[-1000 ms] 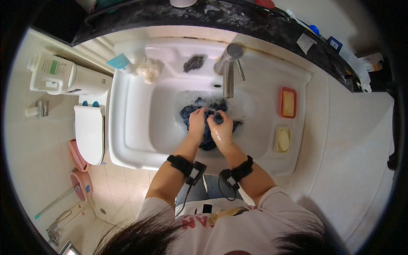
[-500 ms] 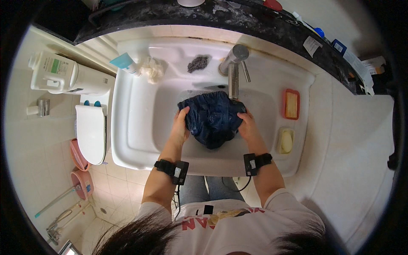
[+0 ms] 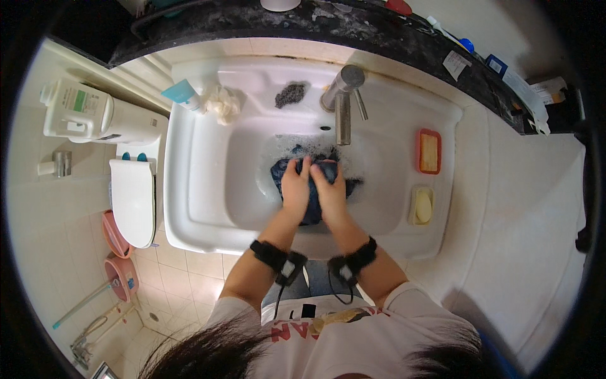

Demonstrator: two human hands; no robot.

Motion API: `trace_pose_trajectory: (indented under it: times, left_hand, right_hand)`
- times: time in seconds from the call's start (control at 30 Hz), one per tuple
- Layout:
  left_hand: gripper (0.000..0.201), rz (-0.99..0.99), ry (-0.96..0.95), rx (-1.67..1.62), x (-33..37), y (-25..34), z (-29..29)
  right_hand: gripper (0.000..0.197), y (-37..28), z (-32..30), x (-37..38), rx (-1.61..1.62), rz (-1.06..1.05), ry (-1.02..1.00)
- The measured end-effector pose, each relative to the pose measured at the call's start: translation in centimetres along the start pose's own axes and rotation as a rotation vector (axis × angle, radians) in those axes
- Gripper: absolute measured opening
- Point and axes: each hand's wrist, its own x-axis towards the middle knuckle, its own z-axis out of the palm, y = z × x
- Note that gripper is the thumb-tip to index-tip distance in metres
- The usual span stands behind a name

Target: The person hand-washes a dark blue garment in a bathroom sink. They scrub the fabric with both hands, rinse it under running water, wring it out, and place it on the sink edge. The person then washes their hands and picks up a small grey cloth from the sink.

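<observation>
A wet, dark blue garment (image 3: 312, 210) is bunched in the sink basin (image 3: 243, 189), lying in shallow water with suds (image 3: 278, 148) round it. My left hand (image 3: 295, 184) and my right hand (image 3: 329, 186) are side by side over its middle, closed on the cloth. Part of the garment hides under my palms, and a loose end sticks out beyond my right hand. Just past the cloth, the metal faucet (image 3: 343, 117) stands at the back of the sink; no stream shows under its spout.
On the right ledge are a sponge in a red dish (image 3: 430, 151) and a yellow soap bar (image 3: 423, 206). A bath puff (image 3: 223, 105), a blue-white tube (image 3: 182, 95) and a dark scouring pad (image 3: 290, 95) lie along the back. A toilet (image 3: 134, 202) and a white jug (image 3: 79, 110) stand left.
The garment was held spread between my hands; it is now lower in the basin and bunched up. Both hands have come inward, together over it. Suds around it now show.
</observation>
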Motion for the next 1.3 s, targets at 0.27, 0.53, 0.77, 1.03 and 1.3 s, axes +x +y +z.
trace_pose_trajectory:
  times: [0.27, 0.53, 0.77, 1.03, 1.3]
  left_hand:
    - [0.044, -0.067, -0.052, -0.024, 2.1, -3.5, -0.3]
    - [0.079, -0.431, -0.353, -0.089, 4.9, -7.3, -6.6]
    - [0.043, -0.045, -0.378, -0.265, 4.6, -5.8, -10.3]
    - [0.09, -0.374, -0.549, -0.743, 2.4, -4.8, -5.5]
    - [0.042, 0.03, -0.188, 0.076, 0.1, -1.0, 0.1]
  right_hand:
    - [0.064, 0.9, -0.5, -0.6, -0.432, 0.045, -0.098]
    - [0.084, 6.6, -8.0, 3.6, -0.114, 0.336, -0.304]
    - [0.084, 4.4, -13.9, 3.2, 0.024, 0.349, -0.28]
    - [0.088, 3.7, -6.0, 1.5, 0.703, 0.58, -0.515]
    - [0.042, 0.6, 1.1, -0.3, 0.466, 0.275, 0.042]
